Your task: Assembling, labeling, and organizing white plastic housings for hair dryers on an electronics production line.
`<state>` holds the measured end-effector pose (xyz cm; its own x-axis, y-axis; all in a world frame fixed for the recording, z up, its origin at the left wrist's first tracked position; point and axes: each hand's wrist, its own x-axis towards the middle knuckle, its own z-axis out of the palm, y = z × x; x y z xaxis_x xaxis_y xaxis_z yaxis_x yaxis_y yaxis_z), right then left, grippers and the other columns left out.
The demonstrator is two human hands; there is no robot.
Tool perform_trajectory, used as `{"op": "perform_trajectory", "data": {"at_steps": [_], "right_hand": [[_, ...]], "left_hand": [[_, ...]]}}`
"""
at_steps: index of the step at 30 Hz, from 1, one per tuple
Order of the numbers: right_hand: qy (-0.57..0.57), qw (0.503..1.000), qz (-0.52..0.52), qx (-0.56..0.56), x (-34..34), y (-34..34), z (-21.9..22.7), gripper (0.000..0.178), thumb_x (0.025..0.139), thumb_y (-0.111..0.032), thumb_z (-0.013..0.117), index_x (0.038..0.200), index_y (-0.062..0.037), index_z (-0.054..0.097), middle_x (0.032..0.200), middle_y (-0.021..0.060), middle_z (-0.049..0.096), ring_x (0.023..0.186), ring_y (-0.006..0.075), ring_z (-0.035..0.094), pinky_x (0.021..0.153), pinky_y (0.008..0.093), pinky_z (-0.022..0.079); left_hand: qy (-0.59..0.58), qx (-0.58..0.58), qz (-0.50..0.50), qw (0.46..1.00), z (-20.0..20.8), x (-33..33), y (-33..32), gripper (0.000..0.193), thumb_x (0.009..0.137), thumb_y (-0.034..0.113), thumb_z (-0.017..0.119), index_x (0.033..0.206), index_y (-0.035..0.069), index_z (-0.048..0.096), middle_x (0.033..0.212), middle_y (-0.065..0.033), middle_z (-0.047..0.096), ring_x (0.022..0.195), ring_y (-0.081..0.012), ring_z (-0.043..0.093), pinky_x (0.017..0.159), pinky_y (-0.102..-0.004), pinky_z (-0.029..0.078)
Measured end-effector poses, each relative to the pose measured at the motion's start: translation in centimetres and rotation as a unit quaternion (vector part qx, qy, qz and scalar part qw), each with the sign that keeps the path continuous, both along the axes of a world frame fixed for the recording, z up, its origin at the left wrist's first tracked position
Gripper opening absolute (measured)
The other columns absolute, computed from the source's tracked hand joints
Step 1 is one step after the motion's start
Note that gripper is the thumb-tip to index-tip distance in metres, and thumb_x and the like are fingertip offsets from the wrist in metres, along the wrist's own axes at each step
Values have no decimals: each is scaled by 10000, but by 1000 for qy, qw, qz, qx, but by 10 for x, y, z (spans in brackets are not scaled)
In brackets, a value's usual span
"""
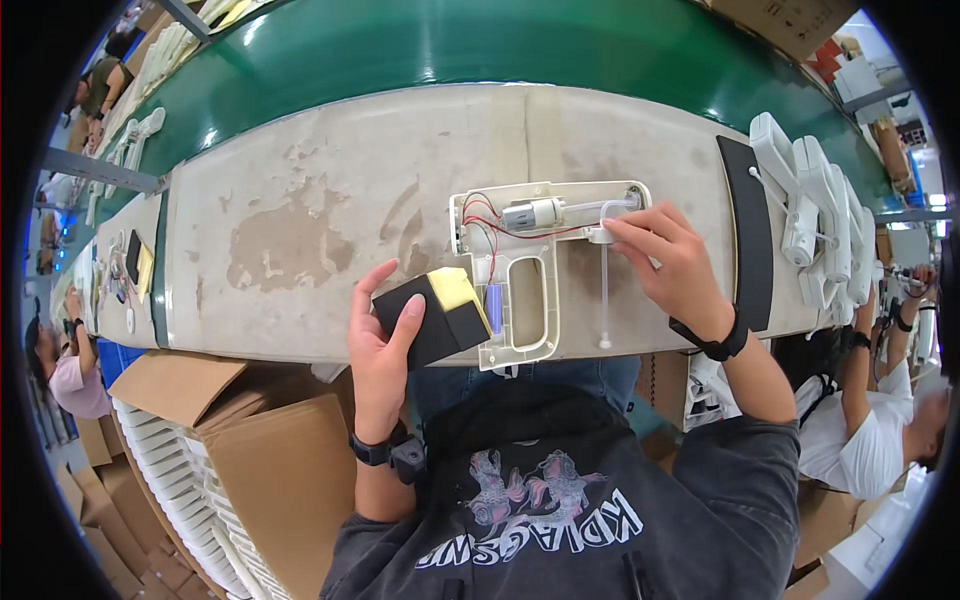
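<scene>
A cream plastic housing half [551, 300] lies open on the worktable, its looped handle toward me. Inside sit a small silver motor [532, 214], red wires and a blue-wrapped cylindrical battery [494, 308]. My right hand [678, 265] pinches a small white fitting [599, 236] at the housing's right end. From that fitting a thin white tube [604, 295] runs toward the table's front edge. My left hand [378, 350] is closed around a black foam pad [425, 335] with yellow backing on part of it, beside the battery.
To the right, a black curved strip [745, 240] lies beside several stacked white plastic bodies [800, 200]. A green surface [400, 45] runs behind the worktable [330, 130]. An open cardboard box [280, 490] with white parts stands at lower left. Other people work at both sides.
</scene>
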<state>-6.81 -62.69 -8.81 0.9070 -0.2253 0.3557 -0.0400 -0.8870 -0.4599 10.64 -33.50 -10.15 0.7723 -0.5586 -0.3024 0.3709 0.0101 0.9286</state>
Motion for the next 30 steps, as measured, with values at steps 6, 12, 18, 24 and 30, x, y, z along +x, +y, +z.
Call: {"op": "perform_trajectory", "data": {"at_steps": [6, 12, 18, 24, 30], "right_hand": [[-36, 985, -8, -166, 2, 8, 1, 421, 732, 97, 706, 1116, -68, 750, 983, 45, 680, 912, 256, 616, 799, 382, 518], [-16, 994, 10, -112, -4, 7, -16, 468, 742, 92, 676, 1178, -68, 731, 952, 54, 647, 914, 262, 606, 835, 387, 499], [16, 993, 34, -109, 0, 6, 8, 465, 759, 80, 670, 1202, -50, 717, 980, 79, 641, 925, 268, 588, 824, 385, 489], [94, 993, 59, 46, 3, -7, 24, 396, 832, 49, 674, 1219, -32, 701, 1011, 105, 636, 923, 285, 592, 814, 365, 495], [45, 994, 74, 67, 3, 32, 62, 409, 821, 55, 739, 1217, -40, 698, 1024, 110, 647, 888, 286, 633, 784, 367, 525]], "left_hand": [[-22, 15, -30, 999, -3, 0, -5, 495, 993, 83, 660, 1440, 39, 452, 1088, -77, 681, 966, -99, 649, 835, -243, 536], [3, -1, -14, 1000, 16, -9, -5, 504, 994, 73, 649, 1450, 43, 436, 1083, -85, 688, 947, -113, 664, 813, -246, 550], [100, -45, -61, 992, 36, -15, -12, 615, 977, 58, 659, 1498, 80, 335, 1127, -138, 676, 913, -173, 692, 685, -292, 603], [10, -72, -104, 992, 36, -30, -22, 786, 878, -8, 762, 1503, 34, 287, 1205, -161, 672, 1077, -193, 678, 893, -315, 576], [-41, -40, -110, 992, 25, -36, -24, 574, 900, 8, 746, 1378, -27, 431, 1206, -145, 664, 1081, -184, 679, 902, -295, 570]]}}
